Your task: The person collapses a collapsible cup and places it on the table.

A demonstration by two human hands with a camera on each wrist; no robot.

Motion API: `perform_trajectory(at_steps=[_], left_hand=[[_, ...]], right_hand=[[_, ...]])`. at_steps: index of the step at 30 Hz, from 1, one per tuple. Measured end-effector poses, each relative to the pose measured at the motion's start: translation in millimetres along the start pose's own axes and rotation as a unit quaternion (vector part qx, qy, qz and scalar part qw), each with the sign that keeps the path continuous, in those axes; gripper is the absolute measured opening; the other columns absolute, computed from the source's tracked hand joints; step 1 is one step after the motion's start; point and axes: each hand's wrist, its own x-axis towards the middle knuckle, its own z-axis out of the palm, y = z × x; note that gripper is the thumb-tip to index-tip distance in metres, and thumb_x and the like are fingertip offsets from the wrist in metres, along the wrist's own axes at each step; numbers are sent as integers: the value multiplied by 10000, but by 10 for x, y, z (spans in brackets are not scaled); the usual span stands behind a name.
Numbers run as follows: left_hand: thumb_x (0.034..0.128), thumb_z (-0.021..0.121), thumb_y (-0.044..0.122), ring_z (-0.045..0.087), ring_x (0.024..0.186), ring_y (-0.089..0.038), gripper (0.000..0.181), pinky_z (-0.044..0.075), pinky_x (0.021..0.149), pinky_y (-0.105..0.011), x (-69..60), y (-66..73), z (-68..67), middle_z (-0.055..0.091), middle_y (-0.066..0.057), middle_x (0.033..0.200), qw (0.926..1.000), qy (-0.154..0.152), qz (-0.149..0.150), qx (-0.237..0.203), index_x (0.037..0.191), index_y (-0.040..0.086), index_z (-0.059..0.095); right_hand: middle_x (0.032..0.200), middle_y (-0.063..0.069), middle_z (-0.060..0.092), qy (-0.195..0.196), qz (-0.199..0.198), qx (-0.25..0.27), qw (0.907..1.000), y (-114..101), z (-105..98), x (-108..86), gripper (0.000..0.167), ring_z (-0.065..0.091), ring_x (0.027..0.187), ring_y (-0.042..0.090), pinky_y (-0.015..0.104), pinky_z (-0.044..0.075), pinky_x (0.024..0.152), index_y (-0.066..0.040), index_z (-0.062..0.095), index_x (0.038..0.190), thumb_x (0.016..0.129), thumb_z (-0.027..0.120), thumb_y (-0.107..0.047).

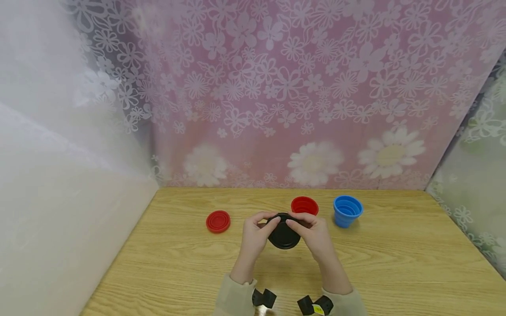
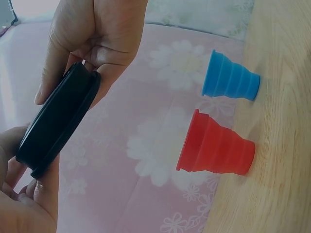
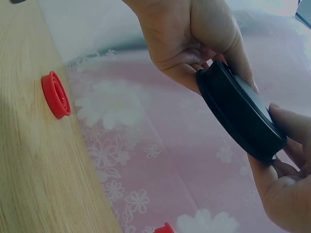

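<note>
A black collapsible cup [image 1: 284,236], folded flat into a disc, is held up above the table between both hands. My left hand [image 1: 254,235] grips its left edge, thumb on the face toward me and fingers behind. On the opposite edge my right hand [image 1: 317,235] pinches it the same way, the two thumbs close together near the top. Both wrist views show the black disc [image 2: 58,119] tilted and clear of the tabletop, its thick side and wider rim visible. Behind the hands stands an expanded red cup [image 2: 218,145], partly hidden by them in the head view.
An expanded blue cup [image 1: 347,211] stands upright at the back right, beside the red one. To the left, a flattened red collapsible cup [image 1: 218,221] lies on the wooden table [image 1: 178,267]. Flowered curtains [image 1: 253,131] rise behind the table's far edge and along its sides.
</note>
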Motion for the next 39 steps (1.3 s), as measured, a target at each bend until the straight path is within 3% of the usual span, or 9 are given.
perform_trajectory(at_steps=[5, 9, 11, 16, 20, 26, 32, 39], left_hand=[[815, 612, 13, 633, 709, -199, 192, 519, 620, -274, 15, -27, -4, 606, -193, 952, 9999, -41, -100, -135, 972, -95, 625], [819, 607, 15, 614, 751, -127, 256, 511, 657, -249, 32, -38, -10, 595, -155, 945, 9989, 13, -274, -390, 1046, -99, 580], [823, 600, 10, 604, 757, -111, 273, 511, 672, -255, 38, -38, -19, 590, -142, 940, 9981, -27, -365, -493, 1066, -108, 563], [827, 606, 41, 588, 728, -99, 241, 514, 677, -281, 43, -43, -47, 612, -143, 916, 9978, -282, -558, -227, 1019, -105, 598], [828, 606, 48, 591, 722, -119, 224, 516, 673, -292, 65, -105, -66, 615, -150, 914, 9977, -314, -577, -153, 999, -98, 614], [830, 607, 54, 599, 728, -116, 228, 516, 666, -289, 118, -269, -87, 612, -114, 890, 9972, -74, -536, -523, 1001, -96, 611], [828, 614, 73, 595, 732, -108, 259, 514, 682, -296, 124, -292, -95, 598, -81, 861, 9955, 386, -446, -748, 1013, -107, 595], [822, 622, 70, 588, 751, -112, 260, 509, 706, -317, 130, -281, -94, 600, -93, 889, 9946, 473, -470, -801, 1017, -100, 598]], right_hand=[[905, 124, 634, 182, -64, 82, 9998, 2, 11, 1, 244, 622, 743, 155, 273, 512, 672, 133, 600, 1009, 783, 622, 43], [830, -5, 643, 568, -187, 353, 9976, -7, 15, 6, 259, 611, 733, 135, 254, 511, 668, 161, 576, 1012, 786, 620, 44], [817, -28, 647, 804, -231, 502, 9952, -17, 12, 10, 276, 612, 737, 126, 249, 510, 667, 176, 561, 1021, 783, 622, 49], [812, -14, 651, 1151, -122, 701, 9908, -45, -12, 4, 297, 617, 733, 134, 254, 512, 657, 174, 555, 1040, 784, 624, 40], [830, -8, 647, 1053, -47, 653, 9923, -57, -26, 4, 308, 614, 745, 144, 265, 512, 666, 160, 556, 1055, 793, 625, 13], [865, 18, 604, 673, 104, 158, 9976, -64, -76, 16, 325, 593, 739, 127, 256, 514, 656, 91, 556, 1106, 822, 616, -55], [888, 44, 612, 350, 351, 110, 9987, -40, -149, 40, 313, 603, 760, 129, 278, 511, 686, 116, 541, 1102, 833, 595, -35], [856, 41, 618, 331, 445, -29, 9985, -23, -176, 60, 291, 604, 751, 136, 270, 507, 698, 131, 557, 1062, 830, 600, -40]])
